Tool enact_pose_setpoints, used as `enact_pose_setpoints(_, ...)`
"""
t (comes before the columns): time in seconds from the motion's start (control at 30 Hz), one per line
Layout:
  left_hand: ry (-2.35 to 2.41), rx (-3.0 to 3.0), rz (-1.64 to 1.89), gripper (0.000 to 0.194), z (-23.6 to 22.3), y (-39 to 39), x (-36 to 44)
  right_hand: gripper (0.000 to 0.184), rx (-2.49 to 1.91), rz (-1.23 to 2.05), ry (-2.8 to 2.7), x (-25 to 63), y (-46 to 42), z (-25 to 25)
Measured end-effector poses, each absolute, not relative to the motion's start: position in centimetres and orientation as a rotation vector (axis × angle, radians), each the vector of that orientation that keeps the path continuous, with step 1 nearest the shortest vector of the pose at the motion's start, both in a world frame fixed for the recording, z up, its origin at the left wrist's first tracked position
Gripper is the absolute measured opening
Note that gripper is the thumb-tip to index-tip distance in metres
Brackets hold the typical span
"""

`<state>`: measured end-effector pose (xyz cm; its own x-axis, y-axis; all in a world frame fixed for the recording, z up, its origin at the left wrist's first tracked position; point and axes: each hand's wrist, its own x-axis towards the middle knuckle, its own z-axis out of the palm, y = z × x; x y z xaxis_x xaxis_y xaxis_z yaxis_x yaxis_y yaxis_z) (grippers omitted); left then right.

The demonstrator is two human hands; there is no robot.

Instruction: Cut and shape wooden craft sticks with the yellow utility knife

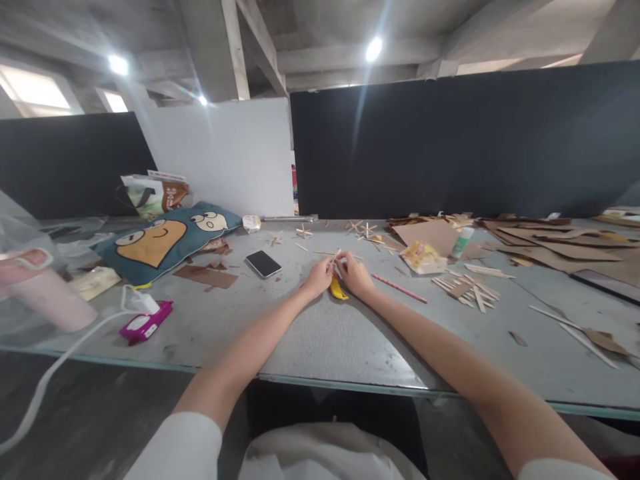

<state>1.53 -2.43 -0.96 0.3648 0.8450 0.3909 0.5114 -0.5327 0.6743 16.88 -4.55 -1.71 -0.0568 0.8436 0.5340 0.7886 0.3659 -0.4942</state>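
My left hand and my right hand meet over the middle of the grey table. Both have their fingers pinched together around something small; a pale tip shows between them, too small to name. Just below the fingers lies a yellow, banana-shaped object, partly covered by my hands. Thin sticks lie just beyond the fingertips. Beside my right wrist is a red patterned stick. A smartphone lies to the left of my left hand.
Loose wooden sticks, a yellow packet, a glue stick and cardboard pieces lie right. Star-shaped stick pieces sit at the back. Left are a cartoon pillow, a magenta power strip with a white cable and a pink bottle.
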Motion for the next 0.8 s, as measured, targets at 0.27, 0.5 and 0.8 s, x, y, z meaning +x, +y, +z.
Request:
enact_pose_setpoints(0.27, 1.208, 2.226, 0.996, 0.034, -0.68, -2.93, 1.58, 0.026, -1.467, 0.076, -1.845, 16.85, -4.45, -1.94)
enact_pose_setpoints(0.5, 1.205, 2.25, 0.988, 0.037, -0.69, -3.04, 1.63, 0.023, -1.524, 0.061, -1.837, 16.56, -4.46, -1.85)
enact_pose_setpoints(0.8, 1.137, 2.266, 0.996, 0.041, -0.75, -2.87, 1.59, 0.024, -1.534, 0.083, -1.818, 16.69, -4.52, -1.78)
